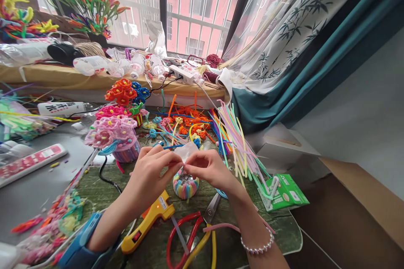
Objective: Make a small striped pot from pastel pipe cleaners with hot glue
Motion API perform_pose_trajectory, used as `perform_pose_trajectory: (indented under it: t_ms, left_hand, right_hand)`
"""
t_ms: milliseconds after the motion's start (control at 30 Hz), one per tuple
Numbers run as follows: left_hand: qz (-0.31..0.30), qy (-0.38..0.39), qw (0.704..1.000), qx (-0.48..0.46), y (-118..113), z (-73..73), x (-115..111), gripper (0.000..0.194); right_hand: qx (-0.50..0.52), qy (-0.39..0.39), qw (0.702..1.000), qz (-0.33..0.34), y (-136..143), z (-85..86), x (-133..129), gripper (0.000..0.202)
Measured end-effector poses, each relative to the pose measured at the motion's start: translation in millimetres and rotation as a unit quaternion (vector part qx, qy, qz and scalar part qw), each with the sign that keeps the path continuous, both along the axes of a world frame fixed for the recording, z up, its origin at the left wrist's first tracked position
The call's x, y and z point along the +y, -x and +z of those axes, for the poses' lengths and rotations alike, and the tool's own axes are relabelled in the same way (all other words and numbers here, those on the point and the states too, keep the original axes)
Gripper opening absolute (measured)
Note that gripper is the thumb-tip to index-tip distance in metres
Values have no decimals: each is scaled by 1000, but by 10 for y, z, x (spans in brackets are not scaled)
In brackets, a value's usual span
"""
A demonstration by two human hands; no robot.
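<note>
My left hand [156, 166] and my right hand [210, 168] meet in the middle, thumb and forefinger of each pinched together. A thin white tissue-like sheet [186, 150] rises just behind the fingertips and seems held between them; its lower edge is hidden. Right below the fingers stands a small round pot [186, 187] wrapped in pastel stripes of fuzzy pipe cleaner, with a shiny clear inside. A yellow hot glue gun [148, 222] lies under my left forearm, its small light on. Scissors [210, 214] with red and yellow handles lie by my right wrist.
Pipe-cleaner flowers in a striped pot [126, 149] stand to the left. Orange pipe-cleaner pieces [189, 119] lie behind my hands. A bundle of pastel pipe cleaners [235, 138] and a green packet [285, 193] are right. A cardboard box [356, 180] stands beyond the table edge.
</note>
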State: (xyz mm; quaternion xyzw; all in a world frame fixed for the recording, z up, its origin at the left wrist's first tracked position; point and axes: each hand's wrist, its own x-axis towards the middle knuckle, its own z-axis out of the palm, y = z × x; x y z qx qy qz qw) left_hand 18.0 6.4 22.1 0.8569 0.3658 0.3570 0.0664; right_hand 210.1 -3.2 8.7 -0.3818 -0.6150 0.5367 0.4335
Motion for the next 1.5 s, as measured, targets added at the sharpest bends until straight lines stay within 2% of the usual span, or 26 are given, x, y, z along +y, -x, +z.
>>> perform_pose_trajectory:
  t_ms: [233,433,667,833,1000,1167,1367,1500]
  left_hand:
    - [69,-11,988,-136,-131,-35,-138,15]
    - [46,0,979,-199,-173,-65,-195,8]
    - [33,-7,985,-169,-81,-56,-116,11]
    - [11,-29,991,-130,-66,-49,-91,13]
    - [18,-27,995,-93,-53,-52,-88,15]
    - [71,1,990,-120,-75,-49,-119,14]
    - [69,62,973,-210,-148,-121,-187,14]
    - [76,66,970,-222,-142,-139,-185,14]
  right_hand:
    - [96,4,992,-79,160,-34,-30,25]
    - [135,-12,982,-129,267,-84,-42,27]
    - [98,3,993,-67,139,-47,15,33]
    - [50,23,998,-34,33,-1,20,30]
    - [23,33,999,4,-4,-9,12,27]
    - [47,16,997,-63,40,-2,-9,29]
    - [95,-19,984,-147,209,-25,-45,26]
    - [110,-29,983,-142,227,-67,-16,25]
